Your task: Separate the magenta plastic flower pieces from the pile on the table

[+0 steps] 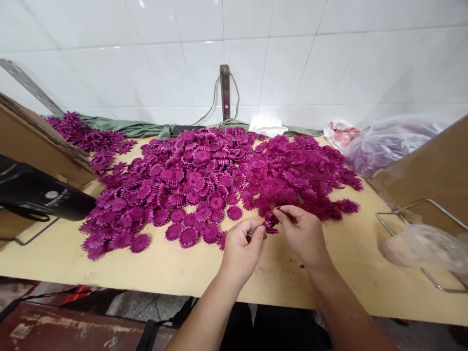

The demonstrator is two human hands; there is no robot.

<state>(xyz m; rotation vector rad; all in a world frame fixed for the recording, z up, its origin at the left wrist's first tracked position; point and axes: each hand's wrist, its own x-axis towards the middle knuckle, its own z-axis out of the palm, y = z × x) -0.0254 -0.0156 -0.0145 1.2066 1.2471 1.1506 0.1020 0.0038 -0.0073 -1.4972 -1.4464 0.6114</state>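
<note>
Between my two hands is a small magenta flower piece [270, 225], pinched at its edges just above the table. My left hand [242, 246] has thumb and forefinger closed on its left side. The thumb and forefinger of my right hand [302, 235] are pressed together at its upper right side. Fingers partly cover the piece, so its full shape is hidden. Left of my hands lies a large heap of round, scalloped magenta flower discs [197, 180]. Beyond my right hand spreads a looser pile of magenta flower pieces [292, 168].
Spikier magenta pieces [84, 136] lie at the far left. A black cup [47, 192] leans beside a cardboard box [40, 136]. On the right are a stuffed plastic bag [391, 141], another box [431, 170] and a wire frame [435, 204]. White paper [267, 126] lies near the tiled wall.
</note>
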